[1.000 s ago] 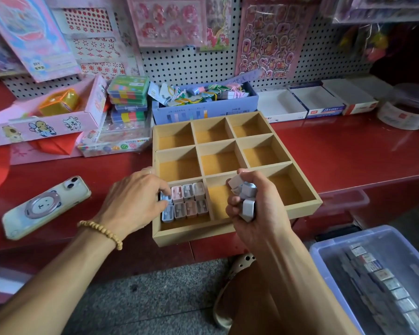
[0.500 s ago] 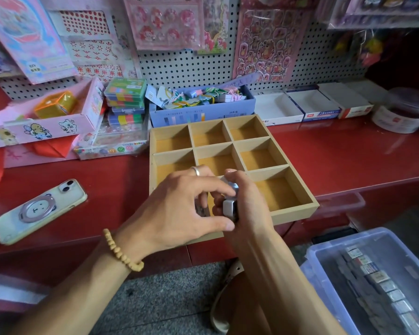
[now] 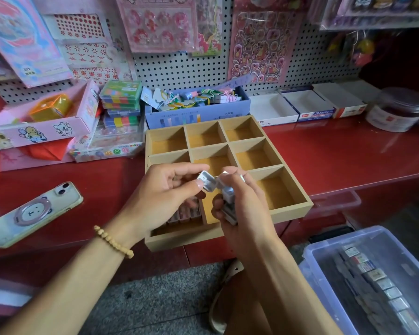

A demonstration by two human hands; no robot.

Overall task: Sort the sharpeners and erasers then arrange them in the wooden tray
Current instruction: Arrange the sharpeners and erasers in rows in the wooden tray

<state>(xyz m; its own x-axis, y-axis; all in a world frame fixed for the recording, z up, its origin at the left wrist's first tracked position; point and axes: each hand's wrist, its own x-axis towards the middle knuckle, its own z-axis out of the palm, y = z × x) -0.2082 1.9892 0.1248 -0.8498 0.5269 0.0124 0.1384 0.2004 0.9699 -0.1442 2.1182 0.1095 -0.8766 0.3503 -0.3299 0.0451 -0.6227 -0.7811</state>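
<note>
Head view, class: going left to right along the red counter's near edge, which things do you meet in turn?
Phone → left hand pinching a sharpener → right hand gripping more sharpeners, above the wooden tray → clear plastic bin, lower right.

Wooden tray (image 3: 298,211): nine compartments, on red counter, near edge overhanging. Near-left compartment holds rows of small pastel sharpeners (image 3: 185,213), upright, partly hidden. One grey sharpener (image 3: 206,182) held tilted above tray; several more (image 3: 228,201), probably four, bunched just beside it.
</note>
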